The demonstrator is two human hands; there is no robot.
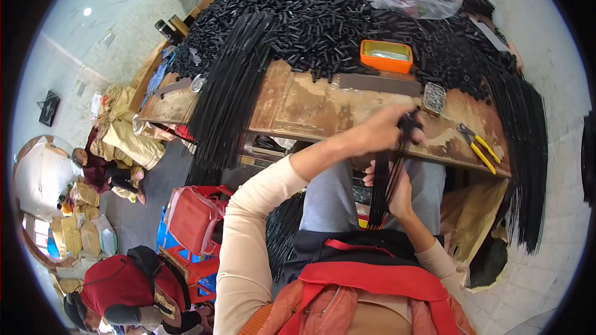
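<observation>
A bundle of thin black rods (379,193) stands upright over my lap at the table's front edge. My left hand (390,129), slightly blurred, is closed round dark pieces at its upper end; their exact shape is unclear. Lower down, my right hand (397,187) wraps the bundle from the right, fingertips showing on its left side. Pliers with yellow handles (483,151) lie on the wood to the right of my hands. A small metal tin (434,98) of tiny metallic pieces sits just beyond my left hand.
Short black tubes (323,22) are heaped across the wooden table (298,108). Long black rods (226,93) overhang its front edge at left, with more rods (521,149) at right. An orange tray (386,66) stands before the heap. A person in red (124,285) is at lower left.
</observation>
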